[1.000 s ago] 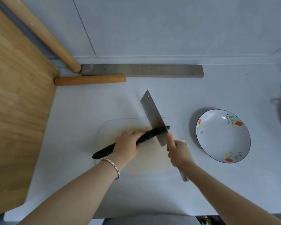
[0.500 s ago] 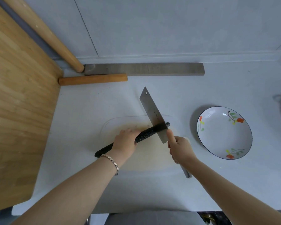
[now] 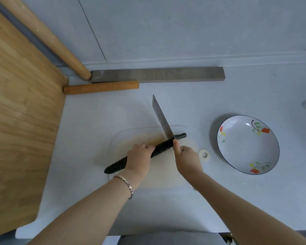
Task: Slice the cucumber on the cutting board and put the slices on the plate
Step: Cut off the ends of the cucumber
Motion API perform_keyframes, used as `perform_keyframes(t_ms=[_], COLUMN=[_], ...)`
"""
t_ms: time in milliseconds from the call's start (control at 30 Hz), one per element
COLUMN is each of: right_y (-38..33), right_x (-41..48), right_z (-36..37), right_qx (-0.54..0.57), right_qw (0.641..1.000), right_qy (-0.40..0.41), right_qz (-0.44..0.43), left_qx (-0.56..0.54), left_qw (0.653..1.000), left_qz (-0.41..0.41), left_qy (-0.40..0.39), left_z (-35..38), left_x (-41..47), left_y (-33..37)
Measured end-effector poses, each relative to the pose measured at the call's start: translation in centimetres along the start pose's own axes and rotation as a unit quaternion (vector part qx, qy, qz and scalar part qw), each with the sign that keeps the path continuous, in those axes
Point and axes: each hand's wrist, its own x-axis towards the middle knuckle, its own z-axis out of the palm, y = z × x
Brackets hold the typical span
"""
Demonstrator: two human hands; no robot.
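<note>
Dark green cucumber (image 3: pixel 162 147) lies diagonally on the pale cutting board (image 3: pixel 163 175), which sits on the grey table (image 3: pixel 193 103). The left hand (image 3: pixel 139 158) curls over the cucumber's middle, holding it down. The right hand (image 3: pixel 187 160) grips a cleaver (image 3: pixel 162 119), whose blade crosses the cucumber near its right end. The flowered plate (image 3: pixel 237 149) stands right of the board, apart from it.

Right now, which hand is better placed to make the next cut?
The right hand: it grips the cleaver, whose blade crosses the cucumber near its right end, while the left hand holds the cucumber down.
</note>
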Motion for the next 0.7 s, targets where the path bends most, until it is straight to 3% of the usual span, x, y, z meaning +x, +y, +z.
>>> perform_keyframes(t_ms=[133,200,267,300,333,400,433,467,600,633,667,700], right_y=[1.0,1.4,1.8,2.0,2.1,2.2,2.1,2.1,2.3,2.4,2.5,2.6], right_x=[-0.1,-0.3,-0.3,-0.3,-0.4,-0.6,-0.7,-0.8,-1.2,-1.3,-1.3,-1.4], right_z=[-0.8,-1.9,-3.3,-3.9,-4.4,-5.2,-5.5,-5.8,-6.4,-6.6,-6.7,-6.8], right_qx=[0.172,0.25,0.269,0.262,0.252,0.237,0.232,0.229,0.22,0.215,0.208,0.201], right_qw=[0.981,0.96,0.955,0.957,0.961,0.967,0.969,0.97,0.973,0.974,0.976,0.977], right_qy=[-0.019,-0.025,-0.029,-0.031,-0.032,-0.032,-0.03,-0.027,-0.021,-0.02,-0.019,-0.019], right_qz=[0.083,0.121,0.123,0.118,0.109,0.089,0.081,0.076,0.068,0.068,0.067,0.065], left_qx=[-0.014,-0.093,-0.227,-0.313,-0.413,-0.603,-0.653,-0.661,-0.565,-0.486,-0.382,-0.265], left_qw=[1.0,0.993,0.957,0.918,0.853,0.659,0.591,0.577,0.676,0.731,0.809,0.889], left_qz=[-0.003,-0.06,-0.159,-0.226,-0.306,-0.444,-0.472,-0.478,-0.474,-0.478,-0.445,-0.367], left_qy=[-0.003,0.047,0.088,0.091,0.086,0.066,0.048,0.03,0.019,0.029,0.044,0.071], left_z=[-0.7,-1.3,-2.1,-2.5,-2.7,-2.7,-2.3,-2.3,-1.3,-1.3,-1.5,-1.7], left_x=[-0.4,-0.5,-0.5,-0.5,-0.4,-0.2,-0.1,-0.5,-1.6,-2.0,-2.4,-2.7], left_y=[-0.1,-0.2,-0.1,0.1,0.1,0.1,-0.1,0.0,0.4,0.4,0.5,0.5])
